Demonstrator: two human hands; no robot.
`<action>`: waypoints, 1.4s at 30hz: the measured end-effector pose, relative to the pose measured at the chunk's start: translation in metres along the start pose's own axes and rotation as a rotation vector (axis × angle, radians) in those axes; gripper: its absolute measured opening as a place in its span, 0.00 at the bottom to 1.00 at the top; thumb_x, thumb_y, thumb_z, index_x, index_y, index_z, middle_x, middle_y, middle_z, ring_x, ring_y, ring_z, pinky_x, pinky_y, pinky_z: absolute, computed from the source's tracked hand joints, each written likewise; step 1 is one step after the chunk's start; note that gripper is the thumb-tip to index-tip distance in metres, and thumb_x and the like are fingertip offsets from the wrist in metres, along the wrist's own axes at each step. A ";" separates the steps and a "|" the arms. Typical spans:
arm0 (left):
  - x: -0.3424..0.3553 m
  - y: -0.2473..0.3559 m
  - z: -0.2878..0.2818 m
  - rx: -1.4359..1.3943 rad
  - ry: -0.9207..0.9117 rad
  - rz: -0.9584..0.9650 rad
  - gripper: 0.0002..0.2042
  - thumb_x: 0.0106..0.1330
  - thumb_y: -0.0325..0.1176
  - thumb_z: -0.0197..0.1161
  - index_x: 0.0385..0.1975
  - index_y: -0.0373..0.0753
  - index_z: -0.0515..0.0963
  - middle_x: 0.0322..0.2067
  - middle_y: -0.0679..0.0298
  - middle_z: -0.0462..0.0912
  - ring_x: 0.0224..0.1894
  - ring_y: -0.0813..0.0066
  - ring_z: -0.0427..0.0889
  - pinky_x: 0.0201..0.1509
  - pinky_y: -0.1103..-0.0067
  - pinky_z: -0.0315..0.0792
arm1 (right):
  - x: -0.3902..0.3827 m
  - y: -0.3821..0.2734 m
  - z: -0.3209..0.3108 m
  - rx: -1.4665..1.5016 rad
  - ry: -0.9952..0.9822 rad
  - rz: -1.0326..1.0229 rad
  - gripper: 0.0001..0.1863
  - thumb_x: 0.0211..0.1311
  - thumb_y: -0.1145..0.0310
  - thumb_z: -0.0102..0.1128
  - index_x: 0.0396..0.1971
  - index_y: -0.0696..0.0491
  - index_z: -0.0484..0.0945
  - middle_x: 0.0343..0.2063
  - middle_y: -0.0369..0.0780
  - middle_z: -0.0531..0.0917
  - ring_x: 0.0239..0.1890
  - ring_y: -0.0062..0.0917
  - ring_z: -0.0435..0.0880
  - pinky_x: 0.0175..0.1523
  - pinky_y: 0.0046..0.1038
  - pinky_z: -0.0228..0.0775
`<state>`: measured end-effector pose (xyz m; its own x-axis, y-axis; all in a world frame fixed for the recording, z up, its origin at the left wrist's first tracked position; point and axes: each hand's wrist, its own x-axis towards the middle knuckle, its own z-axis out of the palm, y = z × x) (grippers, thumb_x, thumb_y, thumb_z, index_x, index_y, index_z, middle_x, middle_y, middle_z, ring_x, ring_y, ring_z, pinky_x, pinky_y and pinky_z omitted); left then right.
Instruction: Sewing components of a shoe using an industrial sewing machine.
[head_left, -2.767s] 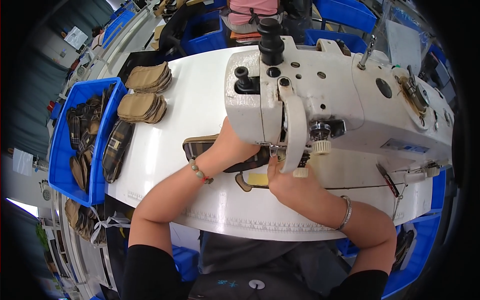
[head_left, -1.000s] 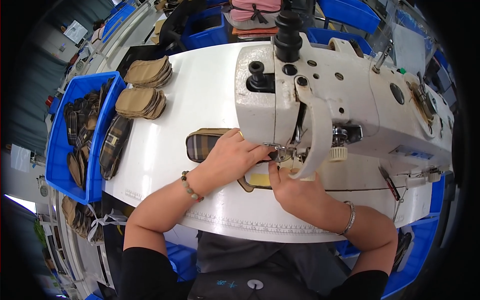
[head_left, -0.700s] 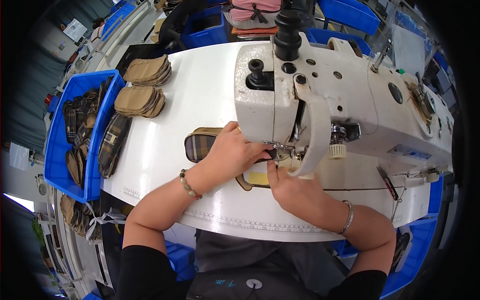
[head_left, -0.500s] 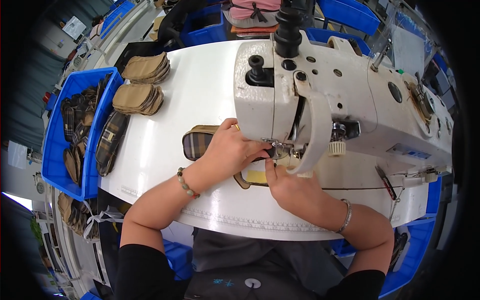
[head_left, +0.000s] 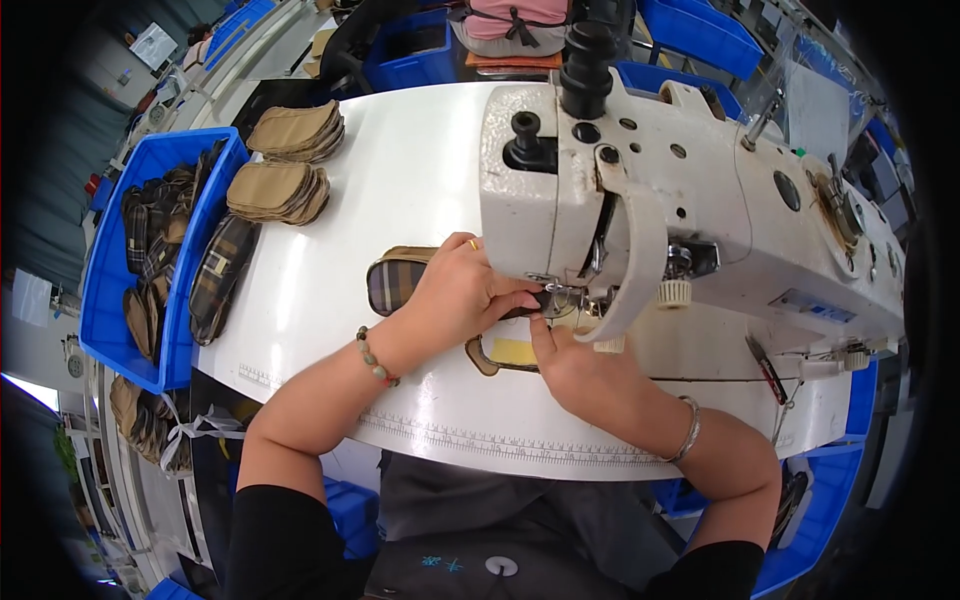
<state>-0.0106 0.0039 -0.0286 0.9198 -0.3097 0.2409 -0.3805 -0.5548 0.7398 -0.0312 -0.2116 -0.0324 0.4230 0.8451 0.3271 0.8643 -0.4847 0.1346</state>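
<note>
one blue bin [head_left: 178, 325] holds plaid pieces [head_left: 150, 225] — left hand [head_left: 455, 300] pinches plaid pouch [head_left: 395, 285] — right hand [head_left: 592, 375] half-curled, hold unclear

The pouch [head_left: 396, 287] under the sewing was plaid in brown, tan and near-black, with a tan top edge. A second pouch [head_left: 222, 275] at the left bore a darker plaid with a small pale label. The bin [head_left: 178, 325] was bright blue; the fabric stacks [head_left: 277, 190] were tan on top. The tabletop [head_left: 400, 180] was glossy white, marked with dark ruler lines; a slip [head_left: 514, 351] on it was yellow. The sewing machine [head_left: 520, 215] was off-white with black knobs. The beaded bracelet [head_left: 368, 362] mixed green and brown, the bangle [head_left: 692, 425] was silver, the sleeves [head_left: 290, 535] black.
</note>
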 end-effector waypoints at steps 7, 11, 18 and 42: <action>0.002 0.007 -0.004 0.236 0.047 0.175 0.07 0.55 0.39 0.72 0.31 0.47 0.88 0.34 0.68 0.86 0.41 0.67 0.82 0.50 0.71 0.67 | 0.004 0.013 0.006 0.155 0.107 0.224 0.13 0.49 0.75 0.59 0.37 0.56 0.83 0.13 0.36 0.77 0.16 0.29 0.80 0.18 0.30 0.67; 0.003 0.010 -0.003 0.269 0.040 0.154 0.07 0.55 0.38 0.72 0.31 0.46 0.88 0.32 0.68 0.85 0.38 0.67 0.81 0.45 0.71 0.69 | 0.003 0.014 0.014 0.196 0.216 0.239 0.13 0.53 0.73 0.60 0.40 0.54 0.83 0.13 0.36 0.79 0.15 0.30 0.80 0.18 0.30 0.67; 0.000 0.014 -0.002 0.365 0.042 0.164 0.08 0.54 0.37 0.71 0.32 0.45 0.88 0.31 0.66 0.84 0.35 0.65 0.82 0.40 0.71 0.74 | -0.001 0.013 0.010 -0.120 -0.020 0.058 0.15 0.51 0.77 0.61 0.42 0.62 0.81 0.29 0.36 0.84 0.28 0.22 0.84 0.22 0.27 0.68; 0.011 0.019 -0.013 0.458 0.023 0.286 0.10 0.45 0.36 0.75 0.30 0.46 0.88 0.36 0.64 0.82 0.42 0.62 0.80 0.42 0.71 0.77 | -0.001 0.001 -0.001 -0.088 0.004 0.042 0.23 0.46 0.71 0.61 0.47 0.61 0.82 0.19 0.32 0.75 0.18 0.19 0.75 0.20 0.24 0.64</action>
<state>-0.0070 0.0000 -0.0037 0.7735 -0.4835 0.4098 -0.6139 -0.7323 0.2947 -0.0309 -0.2135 -0.0312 0.4568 0.8230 0.3375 0.8187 -0.5374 0.2023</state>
